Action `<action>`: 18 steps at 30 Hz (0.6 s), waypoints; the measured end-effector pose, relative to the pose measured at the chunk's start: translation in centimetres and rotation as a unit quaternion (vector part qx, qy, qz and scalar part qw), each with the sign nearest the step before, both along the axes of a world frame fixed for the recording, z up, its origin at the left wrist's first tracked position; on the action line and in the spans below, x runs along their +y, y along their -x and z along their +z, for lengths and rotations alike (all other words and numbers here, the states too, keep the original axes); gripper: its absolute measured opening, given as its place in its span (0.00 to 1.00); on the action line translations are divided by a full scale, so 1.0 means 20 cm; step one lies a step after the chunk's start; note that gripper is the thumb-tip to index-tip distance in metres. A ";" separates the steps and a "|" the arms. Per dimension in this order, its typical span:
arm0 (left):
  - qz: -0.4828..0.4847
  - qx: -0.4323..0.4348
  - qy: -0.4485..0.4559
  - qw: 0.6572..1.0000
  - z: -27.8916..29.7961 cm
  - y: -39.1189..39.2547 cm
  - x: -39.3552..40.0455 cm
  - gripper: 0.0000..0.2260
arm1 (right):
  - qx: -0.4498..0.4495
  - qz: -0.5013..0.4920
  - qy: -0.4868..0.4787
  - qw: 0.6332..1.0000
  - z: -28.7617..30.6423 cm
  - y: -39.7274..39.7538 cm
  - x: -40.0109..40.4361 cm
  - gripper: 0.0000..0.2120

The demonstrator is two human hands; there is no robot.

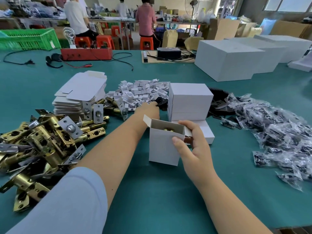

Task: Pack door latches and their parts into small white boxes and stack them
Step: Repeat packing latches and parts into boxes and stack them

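Observation:
My right hand [190, 142] grips a small white box [163, 147] standing upright on the green table, its top flaps open and a brass latch [168, 129] showing inside. My left hand [149, 108] reaches past the box to the far side, fingertips touching a black plastic piece [160, 100] at the edge of the heap of small white card pieces [140, 92]. Whether it pinches that piece I cannot tell. Closed white boxes [190, 102] are stacked just behind the open one. Brass door latches [42, 141] lie heaped at the left.
Flat unfolded box blanks [81, 93] are stacked at the left-centre. Clear bags of dark screws [276, 132] spread along the right. Large white cartons [231, 59] stand at the back right, a red tester box [86, 54] and cables at the back. People sit at far tables.

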State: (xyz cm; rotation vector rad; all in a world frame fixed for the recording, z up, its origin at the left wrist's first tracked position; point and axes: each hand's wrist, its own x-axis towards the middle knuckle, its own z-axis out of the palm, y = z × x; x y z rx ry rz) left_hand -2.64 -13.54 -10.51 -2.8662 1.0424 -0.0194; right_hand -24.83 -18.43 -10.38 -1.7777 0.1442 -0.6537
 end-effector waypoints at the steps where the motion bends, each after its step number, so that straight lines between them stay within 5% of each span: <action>1: 0.008 -0.019 0.017 1.000 0.00 0.00 0.01 0.16 | -0.001 0.000 0.000 1.000 0.00 0.00 0.00 0.15; 8: 0.018 -0.098 0.072 0.992 -0.02 0.02 0.03 0.14 | -0.003 -0.003 0.007 1.000 0.01 0.01 0.01 0.15; 15: -0.025 -0.088 -0.002 0.996 0.00 0.01 0.01 0.16 | -0.002 -0.002 0.012 1.000 0.00 0.01 0.00 0.15; 18: -0.008 -0.045 0.039 0.998 0.00 0.02 0.00 0.18 | -0.001 0.001 0.008 1.000 0.00 0.00 0.00 0.15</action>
